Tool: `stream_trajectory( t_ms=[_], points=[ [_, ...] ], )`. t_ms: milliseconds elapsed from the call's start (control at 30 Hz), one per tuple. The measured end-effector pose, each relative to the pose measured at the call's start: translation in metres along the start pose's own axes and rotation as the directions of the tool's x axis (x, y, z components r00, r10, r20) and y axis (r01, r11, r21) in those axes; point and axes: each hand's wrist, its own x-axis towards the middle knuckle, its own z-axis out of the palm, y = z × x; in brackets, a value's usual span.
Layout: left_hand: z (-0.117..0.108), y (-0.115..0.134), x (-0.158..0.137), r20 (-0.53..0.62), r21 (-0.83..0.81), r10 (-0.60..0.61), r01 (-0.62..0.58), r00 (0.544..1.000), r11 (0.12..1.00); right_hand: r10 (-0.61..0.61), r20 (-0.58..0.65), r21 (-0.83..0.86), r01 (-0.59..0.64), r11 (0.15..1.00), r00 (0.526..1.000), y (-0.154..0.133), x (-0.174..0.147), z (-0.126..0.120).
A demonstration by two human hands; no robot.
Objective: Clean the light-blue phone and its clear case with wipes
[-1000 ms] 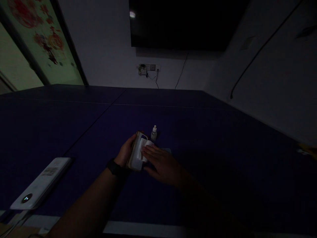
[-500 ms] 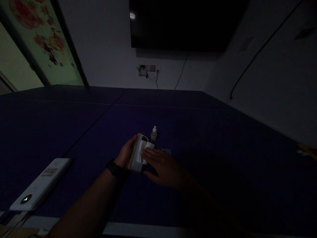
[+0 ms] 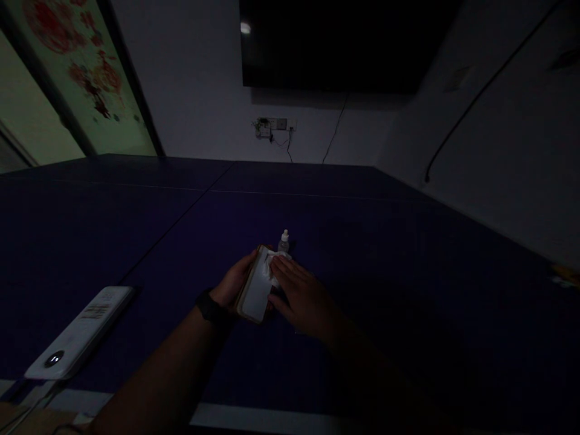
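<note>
My left hand (image 3: pixel 232 282), with a dark watch at its wrist, grips a pale phone case (image 3: pixel 254 295) with a yellowish-brown rim by its left edge. The case is tilted, its broad face turned up toward me. My right hand (image 3: pixel 304 297) presses a crumpled white tissue (image 3: pixel 272 260) onto the upper part of that face, fingers closed over the tissue. The tissue and fingers hide the case's upper corner. Just beyond the case stands a small clear dropper bottle (image 3: pixel 284 243) with a white cap, its lower part covered by the tissue.
A white power bank (image 3: pixel 81 332) with a lit round display and cables lies on the dark blue table (image 3: pixel 181 254) at left. A large dark screen (image 3: pixel 335 48) hangs on the far wall, above wall sockets (image 3: pixel 274 125). The room is dim.
My right hand has slid the tissue up and to the right across the case, covering its camera cutout. The flat object seen beside my right hand earlier is now hidden.
</note>
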Motion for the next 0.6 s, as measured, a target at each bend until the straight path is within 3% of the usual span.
stream_trajectory(
  t_ms=[267,367,467,533,600],
  points=[
    [0.014,-0.002,0.003,-0.114,-0.102,0.26,-0.271,0.959,0.957,-0.031,-0.059,0.046,0.033,0.998,0.998,-0.007,-0.001,0.002],
    [0.016,-0.004,0.003,-0.195,-0.129,0.325,-0.353,0.925,0.927,-0.091,-0.129,0.066,0.101,0.993,0.987,-0.008,0.002,0.006],
    [0.02,-0.01,0.003,-0.184,-0.146,0.354,-0.382,0.917,0.913,-0.107,-0.239,0.119,0.138,0.983,0.965,-0.006,0.004,0.01],
    [0.025,-0.018,0.005,-0.134,-0.137,0.367,-0.384,0.92,0.913,-0.021,-0.33,0.216,0.097,0.971,0.944,-0.006,0.005,0.013],
    [0.029,-0.029,0.007,-0.097,-0.102,0.386,-0.395,0.917,0.913,0.164,-0.396,0.381,-0.001,0.924,0.904,-0.007,0.006,0.014]
  ],
)
